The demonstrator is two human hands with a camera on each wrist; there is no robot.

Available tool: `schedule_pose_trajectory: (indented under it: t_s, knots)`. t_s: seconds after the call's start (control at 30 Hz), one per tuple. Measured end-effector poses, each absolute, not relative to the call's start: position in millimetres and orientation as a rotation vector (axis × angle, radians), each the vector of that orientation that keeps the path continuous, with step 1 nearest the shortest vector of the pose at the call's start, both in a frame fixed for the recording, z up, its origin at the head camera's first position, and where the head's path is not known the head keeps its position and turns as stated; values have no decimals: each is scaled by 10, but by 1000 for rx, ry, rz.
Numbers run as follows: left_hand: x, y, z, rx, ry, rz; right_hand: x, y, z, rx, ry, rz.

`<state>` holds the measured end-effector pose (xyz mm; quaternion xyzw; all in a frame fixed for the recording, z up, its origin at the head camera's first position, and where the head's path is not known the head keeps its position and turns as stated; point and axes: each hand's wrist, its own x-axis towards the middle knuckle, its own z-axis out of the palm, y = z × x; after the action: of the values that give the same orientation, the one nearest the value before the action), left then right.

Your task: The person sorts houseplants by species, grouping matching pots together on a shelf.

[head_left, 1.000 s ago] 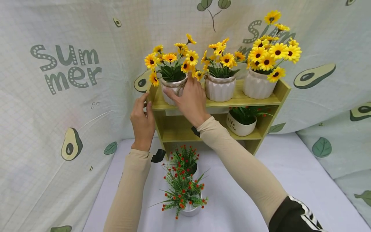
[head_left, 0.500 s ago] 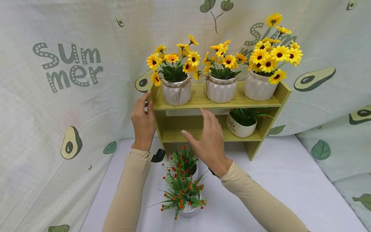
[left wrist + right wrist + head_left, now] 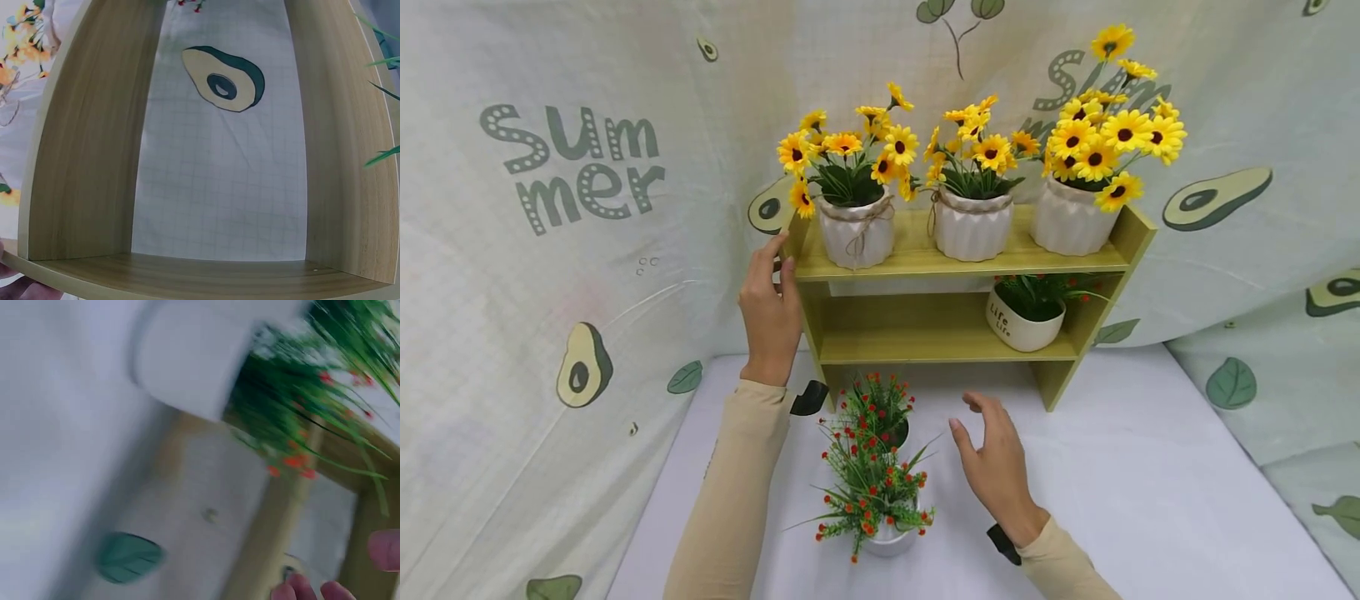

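Note:
My left hand point(image 3: 770, 312) holds the upper left side panel of a two-tier wooden shelf point(image 3: 925, 272); in the left wrist view, its fingertips point(image 3: 28, 290) show at the panel's edge. Over the white table, my right hand point(image 3: 998, 454) has its fingers loosely bent and nothing in them. It is to the right of two potted plants with red flowers, a front one point(image 3: 876, 492) and a rear one point(image 3: 880, 408), standing one behind the other before the shelf. The right wrist view is blurred; a white pot point(image 3: 187, 359) shows there near the fingers.
On the top tier stand three white pots of yellow flowers: left point(image 3: 857, 237), middle point(image 3: 973, 229) and right point(image 3: 1075, 221). A white "Life" pot point(image 3: 1024, 327) sits at the right of the lower tier. Behind hangs a printed curtain point(image 3: 587, 275).
My right hand let go of the left yellow-flower pot and moved down and toward me, to beside the red-flowered plants. My left hand stayed at the shelf's side.

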<state>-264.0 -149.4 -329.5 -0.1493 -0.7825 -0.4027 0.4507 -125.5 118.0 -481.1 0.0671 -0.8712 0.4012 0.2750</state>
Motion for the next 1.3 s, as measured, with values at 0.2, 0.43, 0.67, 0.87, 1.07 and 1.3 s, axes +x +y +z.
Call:
schedule_pose_trajectory:
  t_s: [0.2, 0.43, 0.67, 0.87, 1.07, 1.3]
  knots:
    - [-2638, -1498, -3282, -370, -1938, -989, -1030, 1188, -5174, 169, -2541, 1114]
    - [-2632, -1499, -3279, -364, -1939, -989, -797, 1120, -5351, 295, -2780, 1393]
    - [-2624, -1496, -3279, -358, -1948, -994, -733, 1032, -5448, 473, -2844, 1521]
    - [-2627, -1490, -3277, -361, -1942, -992, -724, 920, -5536, 508, -2775, 1646]
    - [-2620, -1488, -3269, -357, -1933, -997, -751, 806, -5605, 549, -2658, 1751]
    - [-2614, -1482, -3263, -357, -1937, -996, -766, 731, -5625, 551, -2585, 1696]
